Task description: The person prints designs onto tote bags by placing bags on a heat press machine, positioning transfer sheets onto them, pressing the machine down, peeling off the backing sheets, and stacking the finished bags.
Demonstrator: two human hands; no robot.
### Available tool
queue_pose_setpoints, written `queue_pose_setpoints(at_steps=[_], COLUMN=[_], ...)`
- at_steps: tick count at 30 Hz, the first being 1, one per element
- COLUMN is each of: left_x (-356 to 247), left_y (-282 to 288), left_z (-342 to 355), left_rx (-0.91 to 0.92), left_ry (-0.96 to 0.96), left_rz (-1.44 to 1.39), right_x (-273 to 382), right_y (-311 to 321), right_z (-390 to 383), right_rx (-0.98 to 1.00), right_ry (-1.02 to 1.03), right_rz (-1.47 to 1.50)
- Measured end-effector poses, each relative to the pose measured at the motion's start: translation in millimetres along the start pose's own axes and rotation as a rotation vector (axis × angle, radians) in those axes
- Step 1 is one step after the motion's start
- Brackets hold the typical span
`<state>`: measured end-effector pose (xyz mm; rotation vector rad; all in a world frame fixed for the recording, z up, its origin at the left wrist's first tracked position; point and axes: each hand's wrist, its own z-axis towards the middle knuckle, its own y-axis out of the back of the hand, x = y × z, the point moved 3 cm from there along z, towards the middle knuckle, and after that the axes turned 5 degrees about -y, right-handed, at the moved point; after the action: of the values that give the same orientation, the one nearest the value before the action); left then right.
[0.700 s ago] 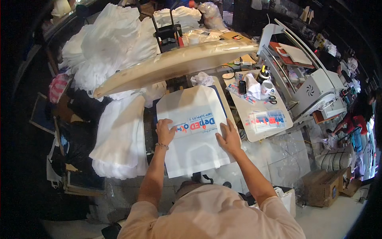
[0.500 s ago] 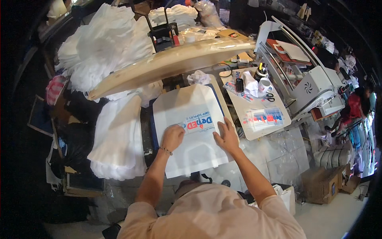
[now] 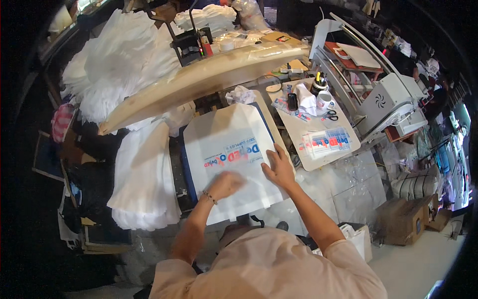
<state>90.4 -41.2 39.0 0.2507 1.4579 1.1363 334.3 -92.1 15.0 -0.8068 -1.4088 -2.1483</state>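
Note:
A white fabric bag (image 3: 224,127) lies flat over a dark blue-edged board (image 3: 187,169) in front of me. Blue and red print (image 3: 234,155) runs across its middle. My left hand (image 3: 226,185), with a beaded bracelet at the wrist, is over the bag just below the print; its fingers are smeared by motion. Flat on the bag's right side rests my right hand (image 3: 280,168), fingers spread and nothing held. Left of the board hangs a thick stack of white fabric pieces (image 3: 144,174).
A long tan curved panel (image 3: 209,74) spans the far side. At right, a pale board (image 3: 294,117) carries printed sheets (image 3: 326,142), scissors (image 3: 330,115), a white mug (image 3: 324,101) and a pen holder (image 3: 319,86). Beyond stands a white-framed machine (image 3: 386,102). White fabric (image 3: 119,60) is heaped back left.
My left hand has moved right and nearer to me, uncovering more of the print. My right hand stays on the bag's right side. The whole view has shifted slightly.

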Motion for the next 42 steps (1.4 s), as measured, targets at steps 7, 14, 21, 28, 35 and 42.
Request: queue_pose_setpoints(at_steps=[7, 14, 21, 28, 35, 42], left_x=[9.9, -10.6, -119.1, -7.1, 123.0, 86.6], left_y=[6.6, 47.5, -48.0, 37.3, 141.7, 190.1], left_z=[-1.8, 13.6, 3.1, -58.2, -205.6, -195.5], left_rx=[-0.74, -1.113, 0.336, -0.447, -0.327, -0.29], left_ry=[0.276, 0.34, -0.107, 0.353, 1.19, 1.041], left_rz=[-0.145, -0.181, -0.302, -0.059, 0.756, 0.841], right_x=[1.0, -16.1, -85.7, -47.7, -39.7, -62.6], right_y=[-4.2, -0.4, 9.9, 17.7, -18.9, 19.5], right_z=[-1.1, -0.3, 38.6, 59.2, 59.0, 34.0], right_rx=[0.005, -0.06, 0.066, 0.175, 0.055, 0.092], right_ry=[0.0, 0.001, -0.417, -0.219, -0.291, -0.58], right_rz=[0.009, 0.118, 0.69, 0.056, 0.063, 0.792])
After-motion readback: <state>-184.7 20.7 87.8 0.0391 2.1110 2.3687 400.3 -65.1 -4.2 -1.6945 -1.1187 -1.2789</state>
